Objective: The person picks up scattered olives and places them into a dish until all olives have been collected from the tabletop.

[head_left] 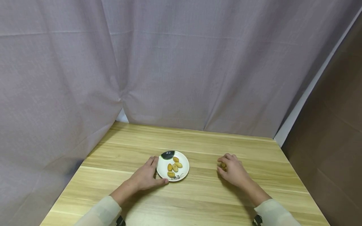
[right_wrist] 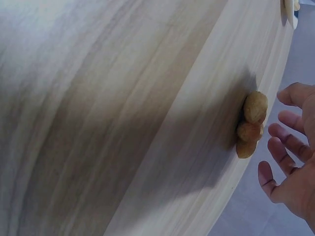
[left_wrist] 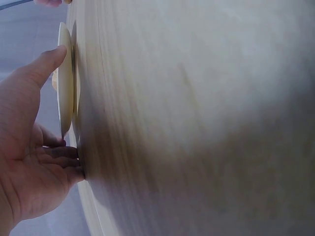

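Plate [head_left: 182, 171] with five golden-brown pieces [head_left: 175, 168] touches the left hand [head_left: 146, 176].

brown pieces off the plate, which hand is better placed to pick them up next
Probably the right hand: it is open, right beside the loose brown pieces. The left hand is farther off, at the plate's edge.

In the head view, cannot fully see the pieces [head_left: 223, 166] behind the right hand [head_left: 233, 171]. In the right wrist view, see the plate [right_wrist: 289, 11] cut off.
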`<act>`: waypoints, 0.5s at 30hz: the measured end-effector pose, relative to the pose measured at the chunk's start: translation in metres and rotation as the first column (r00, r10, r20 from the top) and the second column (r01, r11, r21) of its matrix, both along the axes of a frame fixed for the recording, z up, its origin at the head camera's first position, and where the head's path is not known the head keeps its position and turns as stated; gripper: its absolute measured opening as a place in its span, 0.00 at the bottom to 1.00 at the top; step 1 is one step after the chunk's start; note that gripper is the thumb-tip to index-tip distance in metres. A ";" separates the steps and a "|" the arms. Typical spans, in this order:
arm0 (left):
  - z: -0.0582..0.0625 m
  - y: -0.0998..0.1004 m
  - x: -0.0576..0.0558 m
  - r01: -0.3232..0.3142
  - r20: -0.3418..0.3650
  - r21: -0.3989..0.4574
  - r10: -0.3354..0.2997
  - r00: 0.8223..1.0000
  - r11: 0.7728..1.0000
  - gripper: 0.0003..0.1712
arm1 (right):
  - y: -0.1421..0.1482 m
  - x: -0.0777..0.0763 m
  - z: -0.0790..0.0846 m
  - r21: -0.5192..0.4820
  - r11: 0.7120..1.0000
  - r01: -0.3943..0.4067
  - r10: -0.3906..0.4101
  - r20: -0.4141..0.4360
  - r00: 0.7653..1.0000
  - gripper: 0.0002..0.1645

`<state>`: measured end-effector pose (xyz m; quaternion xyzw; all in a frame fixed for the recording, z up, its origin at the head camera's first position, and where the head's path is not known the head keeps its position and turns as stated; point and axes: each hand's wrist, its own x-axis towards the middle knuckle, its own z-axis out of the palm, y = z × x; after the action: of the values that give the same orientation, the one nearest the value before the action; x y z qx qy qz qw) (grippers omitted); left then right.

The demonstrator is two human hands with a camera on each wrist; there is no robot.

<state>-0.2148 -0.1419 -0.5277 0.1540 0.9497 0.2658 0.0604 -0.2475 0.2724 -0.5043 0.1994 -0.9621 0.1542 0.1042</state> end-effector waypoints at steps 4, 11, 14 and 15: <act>0.000 0.000 0.000 -0.001 -0.001 0.001 0.001 1.000 1.000 0.74 | 0.002 -0.001 -0.002 0.005 1.000 0.004 -0.004 -0.002 1.000 0.17; -0.001 0.000 -0.001 0.002 -0.008 0.005 -0.002 1.000 1.000 0.74 | 0.005 -0.004 -0.006 0.012 1.000 0.014 -0.014 -0.011 1.000 0.18; -0.001 0.000 -0.001 0.002 -0.007 0.008 -0.002 1.000 1.000 0.74 | 0.006 -0.005 -0.007 0.009 1.000 0.023 -0.022 -0.017 1.000 0.17; -0.001 0.000 -0.001 0.002 -0.007 0.010 -0.002 1.000 1.000 0.74 | 0.006 -0.005 -0.007 0.008 1.000 0.027 -0.027 -0.017 1.000 0.17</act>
<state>-0.2156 -0.1421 -0.5285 0.1562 0.9485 0.2699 0.0564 -0.2520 0.2781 -0.5113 0.1882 -0.9644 0.1471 0.1135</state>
